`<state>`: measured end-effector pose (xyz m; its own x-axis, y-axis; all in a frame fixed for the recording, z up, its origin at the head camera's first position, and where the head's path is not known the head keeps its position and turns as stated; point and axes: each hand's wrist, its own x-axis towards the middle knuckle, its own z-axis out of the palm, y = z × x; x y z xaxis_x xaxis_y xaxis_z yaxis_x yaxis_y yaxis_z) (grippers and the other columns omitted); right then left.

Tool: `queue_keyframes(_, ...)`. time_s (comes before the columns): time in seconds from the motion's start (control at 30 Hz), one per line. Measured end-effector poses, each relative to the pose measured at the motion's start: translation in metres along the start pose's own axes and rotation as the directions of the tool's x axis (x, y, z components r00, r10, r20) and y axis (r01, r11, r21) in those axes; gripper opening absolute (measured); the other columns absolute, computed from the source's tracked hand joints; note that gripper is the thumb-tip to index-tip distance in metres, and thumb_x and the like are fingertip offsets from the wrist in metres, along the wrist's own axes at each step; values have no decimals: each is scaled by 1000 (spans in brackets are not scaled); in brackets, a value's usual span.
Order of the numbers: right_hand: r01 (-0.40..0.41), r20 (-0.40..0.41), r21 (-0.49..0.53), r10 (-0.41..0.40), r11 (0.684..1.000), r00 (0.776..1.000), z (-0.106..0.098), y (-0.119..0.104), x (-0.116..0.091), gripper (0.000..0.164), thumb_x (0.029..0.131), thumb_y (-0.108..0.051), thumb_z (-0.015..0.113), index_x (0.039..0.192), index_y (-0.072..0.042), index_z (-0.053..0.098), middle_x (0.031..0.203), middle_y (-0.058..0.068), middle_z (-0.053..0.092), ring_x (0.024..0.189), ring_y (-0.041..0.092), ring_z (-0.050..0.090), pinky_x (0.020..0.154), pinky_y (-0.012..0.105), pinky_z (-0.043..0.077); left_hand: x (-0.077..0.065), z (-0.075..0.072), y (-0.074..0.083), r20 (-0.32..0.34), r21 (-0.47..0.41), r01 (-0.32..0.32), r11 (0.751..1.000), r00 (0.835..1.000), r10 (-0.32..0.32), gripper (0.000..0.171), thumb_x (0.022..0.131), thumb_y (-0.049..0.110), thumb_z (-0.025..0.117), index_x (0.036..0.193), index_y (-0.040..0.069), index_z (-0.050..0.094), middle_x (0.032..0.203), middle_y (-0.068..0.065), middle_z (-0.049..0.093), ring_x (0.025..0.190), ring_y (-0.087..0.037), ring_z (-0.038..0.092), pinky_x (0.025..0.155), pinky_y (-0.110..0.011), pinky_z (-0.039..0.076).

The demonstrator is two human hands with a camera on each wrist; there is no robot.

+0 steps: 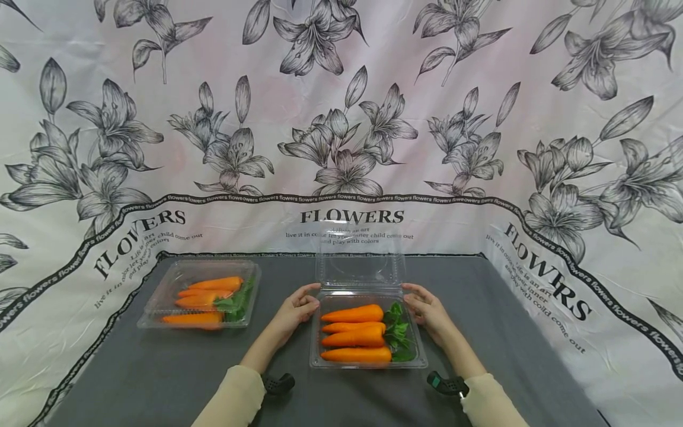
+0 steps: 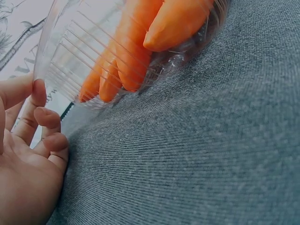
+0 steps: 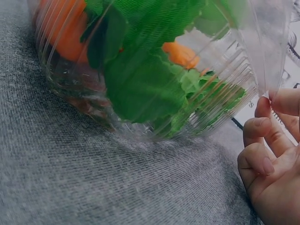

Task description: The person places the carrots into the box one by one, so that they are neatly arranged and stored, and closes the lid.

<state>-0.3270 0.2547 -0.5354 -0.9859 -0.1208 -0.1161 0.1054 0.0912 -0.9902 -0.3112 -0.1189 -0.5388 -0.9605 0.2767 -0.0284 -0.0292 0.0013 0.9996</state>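
Observation:
A clear plastic clamshell box (image 1: 368,364) stands in front of me with its lid (image 1: 360,270) raised upright at the back. Several orange carrots (image 1: 353,338) lie side by side in it, tips to the left, with green leaves (image 1: 397,332) at their right ends. On the box's left side, my left hand (image 1: 292,311) pinches the rim near the hinge between thumb and forefinger; the left wrist view shows this hand (image 2: 33,154) at the plastic edge. My right hand (image 1: 431,314) pinches the opposite rim, and its fingertips (image 3: 263,107) meet the edge in the right wrist view.
To the left, a second clear box (image 1: 160,299) of carrots and leaves has its lid down. Both rest on a grey cloth-covered table (image 1: 160,379). A flower-printed curtain (image 1: 453,231) borders the table at the back and sides.

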Motion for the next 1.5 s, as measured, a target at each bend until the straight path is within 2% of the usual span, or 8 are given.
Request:
queue_keyframes(0.47,12,8,17,-12,1000,1000,0,-1,-5,41,111,-24,58,150,-11,52,89,-1,55,65,12,45,53,22,32,2,3,-4,-25,-65,-33,997,999,32,44,106,7,64,147,6,49,96,5,65,73,-13,44,71,-27,39)
queue_keyframes(0.67,21,-16,58,-20,998,1000,1,-3,-9,39,115,-30,47,143,-4,57,91,3,58,66,12,46,54,23,35,3,4,-6,-61,-85,-50,995,997,45,31,104,3,64,133,8,54,93,6,65,75,-13,48,70,-26,40)
queue_keyframes(0.77,12,-36,36,-10,999,999,1,-7,-11,46,115,-35,46,144,-1,57,114,8,66,83,9,56,66,25,47,3,5,-8,-78,-79,-74,994,995,68,22,104,2,63,123,11,57,93,4,64,74,-12,48,68,-26,40)
queue_keyframes(0.9,37,-23,-43,-38,998,999,-1,-9,-13,46,112,-29,53,149,-1,56,150,11,56,101,3,57,79,23,48,1,4,-8,-70,-64,-91,994,994,87,14,106,4,62,118,10,58,96,2,62,74,-11,45,69,-26,39)
queue_keyframes(1.07,53,-10,-69,-54,996,999,-1,-5,-17,39,109,-19,57,144,-3,59,108,3,62,64,7,39,55,24,34,-3,-1,-7,-35,-71,-40,997,999,38,13,109,8,55,121,8,61,94,0,56,78,-14,45,70,-27,40)
queue_keyframes(1.2,59,-32,-105,-63,993,998,5,-4,-24,37,109,-17,58,143,-3,60,86,-3,58,62,8,42,56,25,39,-11,-4,-5,-6,-75,8,997,1000,-9,28,111,13,50,135,5,61,97,-2,58,82,-15,49,69,-28,41)
queue_keyframes(1.33,74,-90,-121,-85,990,992,10,-5,-30,33,109,-14,57,140,-2,63,77,-3,56,61,9,43,56,25,39,-26,-3,2,29,60,0,998,1000,-1,49,109,18,59,155,6,49,114,-5,67,92,-14,56,70,-27,45)
queue_keyframes(1.5,92,-178,-112,-111,989,978,17,-8,-35,31,108,-7,56,136,-1,65,72,-4,55,57,8,39,54,23,36,-52,3,15,44,199,-62,978,998,54,63,105,16,67,160,0,41,123,-18,70,93,-18,61,69,-29,48)
